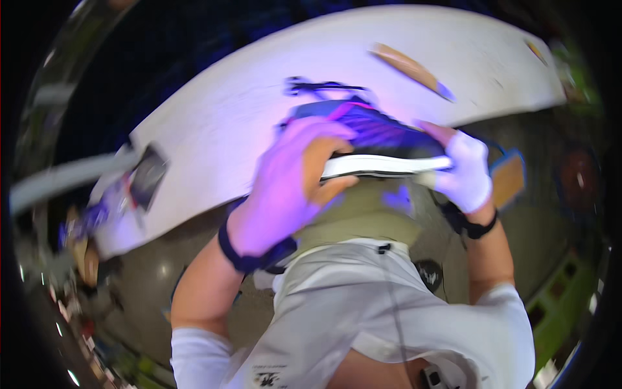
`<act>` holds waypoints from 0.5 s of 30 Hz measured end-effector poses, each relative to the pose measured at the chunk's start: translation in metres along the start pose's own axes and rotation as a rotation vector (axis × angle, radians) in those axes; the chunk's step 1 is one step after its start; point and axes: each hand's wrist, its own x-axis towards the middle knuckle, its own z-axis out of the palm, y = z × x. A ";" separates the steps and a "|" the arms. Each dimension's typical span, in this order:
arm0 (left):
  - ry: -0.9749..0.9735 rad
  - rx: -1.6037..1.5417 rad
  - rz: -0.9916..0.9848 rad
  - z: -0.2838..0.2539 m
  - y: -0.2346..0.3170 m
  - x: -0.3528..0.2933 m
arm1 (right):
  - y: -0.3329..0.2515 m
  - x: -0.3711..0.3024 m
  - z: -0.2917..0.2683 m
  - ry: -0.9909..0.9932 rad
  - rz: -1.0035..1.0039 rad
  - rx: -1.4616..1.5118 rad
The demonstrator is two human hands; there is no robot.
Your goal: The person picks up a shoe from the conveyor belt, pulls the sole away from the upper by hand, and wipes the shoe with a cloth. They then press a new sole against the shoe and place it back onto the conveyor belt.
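A dark shoe (pixel 389 135) with pink accents and a white sole edge is held sideways in front of my body, at the near edge of the white table (pixel 240 129). My left hand (pixel 285 178), lit purple, is closed around one end of it, thumb and fingers on either side of the sole. At the other end, my right hand (pixel 468 170), in a white glove that leaves some finger bare, grips the shoe too. Both wrists wear black bands. Motion blurs the fingers and the shoe's details. Just beyond the shoe lies a thin dark object (pixel 324 86) whose kind I cannot make out.
A long brown piece (pixel 408 67) with a pale bluish tip lies toward the table's far side. A grey arm (pixel 78 175) reaches in from the left, near a dark boxy object (pixel 149 176). Right of my right hand is a brown panel with a blue edge (pixel 508 179).
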 end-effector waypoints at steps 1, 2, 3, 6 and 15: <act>-0.063 -0.087 -0.021 -0.014 -0.012 -0.004 | 0.010 0.001 -0.001 -0.015 -0.050 -0.031; -0.077 -0.211 -0.017 -0.026 -0.030 -0.012 | 0.026 -0.002 -0.006 -0.020 -0.100 -0.072; -0.140 -0.223 -0.054 -0.040 -0.042 -0.020 | 0.063 -0.019 -0.004 0.013 0.094 0.102; -0.001 -0.356 -0.065 -0.067 -0.028 -0.026 | 0.077 0.000 0.029 -0.044 0.388 0.891; 0.530 -0.042 0.206 -0.091 0.055 -0.017 | -0.122 0.097 0.017 0.086 -0.393 0.988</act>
